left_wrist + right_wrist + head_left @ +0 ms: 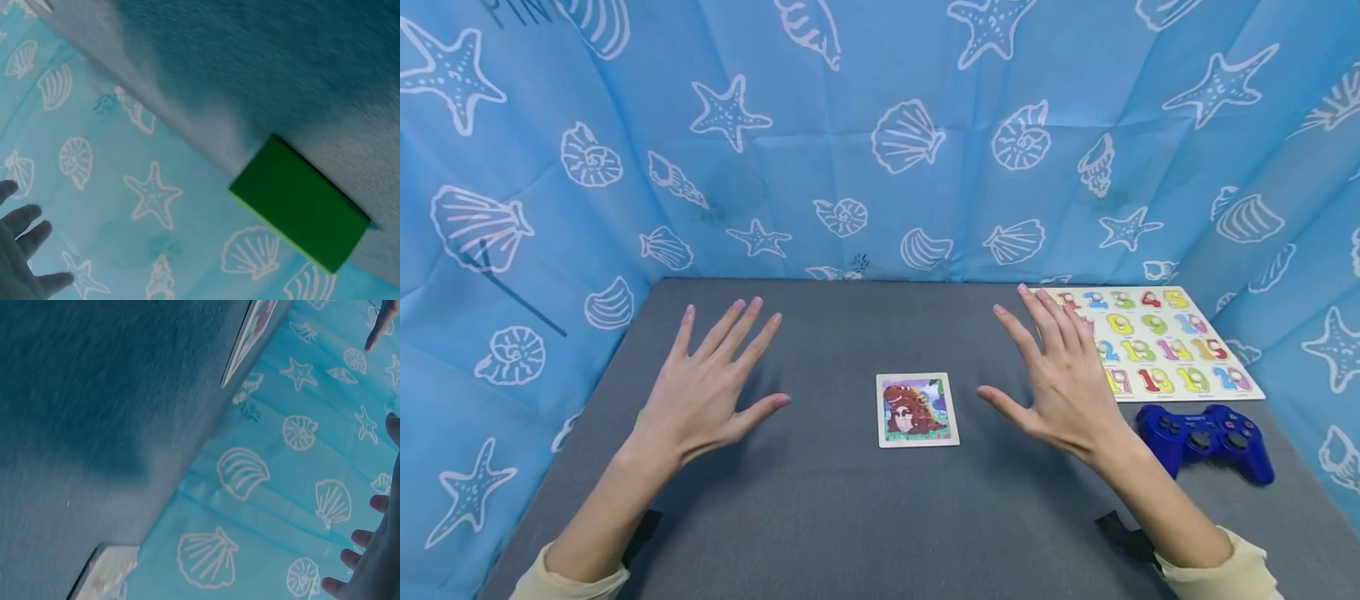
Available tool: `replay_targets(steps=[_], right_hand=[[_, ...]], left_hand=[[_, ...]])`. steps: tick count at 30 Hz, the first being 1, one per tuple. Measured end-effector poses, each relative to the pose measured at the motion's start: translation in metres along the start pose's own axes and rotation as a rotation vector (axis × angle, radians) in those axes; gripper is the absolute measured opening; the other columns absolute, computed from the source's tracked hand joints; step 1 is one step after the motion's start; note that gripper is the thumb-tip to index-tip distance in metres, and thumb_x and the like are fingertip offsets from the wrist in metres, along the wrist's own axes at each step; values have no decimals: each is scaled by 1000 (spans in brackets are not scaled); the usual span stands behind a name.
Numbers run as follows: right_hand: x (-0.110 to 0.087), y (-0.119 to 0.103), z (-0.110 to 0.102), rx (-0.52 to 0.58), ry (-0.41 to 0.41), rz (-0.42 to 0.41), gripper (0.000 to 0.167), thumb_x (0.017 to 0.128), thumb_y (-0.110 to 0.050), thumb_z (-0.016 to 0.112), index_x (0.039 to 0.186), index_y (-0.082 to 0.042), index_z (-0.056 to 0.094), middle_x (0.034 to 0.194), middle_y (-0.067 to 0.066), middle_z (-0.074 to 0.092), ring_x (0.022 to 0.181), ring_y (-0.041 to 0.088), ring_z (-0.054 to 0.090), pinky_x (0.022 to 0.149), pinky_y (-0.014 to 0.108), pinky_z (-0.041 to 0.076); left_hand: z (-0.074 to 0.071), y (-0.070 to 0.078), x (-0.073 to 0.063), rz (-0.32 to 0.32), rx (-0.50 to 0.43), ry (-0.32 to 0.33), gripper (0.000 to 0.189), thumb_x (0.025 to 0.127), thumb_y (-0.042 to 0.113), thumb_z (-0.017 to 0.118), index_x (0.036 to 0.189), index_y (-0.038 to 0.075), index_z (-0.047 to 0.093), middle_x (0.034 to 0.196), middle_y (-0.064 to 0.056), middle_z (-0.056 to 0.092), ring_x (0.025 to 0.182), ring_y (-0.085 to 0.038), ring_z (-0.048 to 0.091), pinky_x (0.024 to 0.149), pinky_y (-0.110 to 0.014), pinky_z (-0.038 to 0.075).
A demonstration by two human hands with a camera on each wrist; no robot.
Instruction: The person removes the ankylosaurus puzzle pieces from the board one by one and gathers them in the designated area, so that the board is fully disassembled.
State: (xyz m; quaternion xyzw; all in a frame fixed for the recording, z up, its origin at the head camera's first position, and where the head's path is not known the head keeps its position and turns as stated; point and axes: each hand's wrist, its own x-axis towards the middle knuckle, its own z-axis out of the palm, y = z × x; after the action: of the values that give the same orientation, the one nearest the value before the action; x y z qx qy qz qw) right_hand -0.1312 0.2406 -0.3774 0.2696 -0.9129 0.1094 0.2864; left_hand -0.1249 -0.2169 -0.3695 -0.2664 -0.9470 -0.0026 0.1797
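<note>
Head view: squarish dinosaur puzzle lies top away.

The dinosaur puzzle lies on the tabletop, between your left hand and right hand. Back right, partly behind your right hand, lies the number board, the game controller before it. A block (mostly hidden from your head camera) lies left; the curtain hangs behind.
</note>
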Motion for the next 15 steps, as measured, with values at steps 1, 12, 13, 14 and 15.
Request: replay_targets(steps=[1,12,13,14,15], right_hand=[[0,-2,1,19,-3,7,103,98,-90,32,167,-15,41,174,24,34,156,50,36,123,72,30],[10,-25,18,394,-164,106,84,89,-29,88,159,-6,47,153,18,55,136,37,57,107,61,54],[12,-28,20,429,-191,123,81,90,-27,88,158,-6,48,153,17,56,135,36,59,105,60,56],[14,-30,22,469,-220,140,77,91,-25,87,156,-6,50,152,16,57,133,35,60,104,59,58],[16,-32,25,509,-250,156,73,93,-24,86,155,-6,51,151,16,59,131,34,62,102,58,59]], left_hand=[[0,2,1,2,-7,-16,97,103,87,22,173,22,32,179,-13,33,165,-36,36,133,-74,14],[8,34,13,74,-125,-178,62,102,51,73,152,13,65,157,-13,64,145,-32,62,121,-64,47],[9,37,14,80,-137,-184,60,102,48,74,150,13,66,156,-13,65,144,-32,63,120,-62,49],[9,40,15,79,-148,-196,59,102,47,74,149,13,67,154,-13,66,143,-32,64,119,-62,50],[10,43,16,78,-163,-212,58,102,46,75,149,12,67,154,-13,67,142,-32,65,118,-61,51]])
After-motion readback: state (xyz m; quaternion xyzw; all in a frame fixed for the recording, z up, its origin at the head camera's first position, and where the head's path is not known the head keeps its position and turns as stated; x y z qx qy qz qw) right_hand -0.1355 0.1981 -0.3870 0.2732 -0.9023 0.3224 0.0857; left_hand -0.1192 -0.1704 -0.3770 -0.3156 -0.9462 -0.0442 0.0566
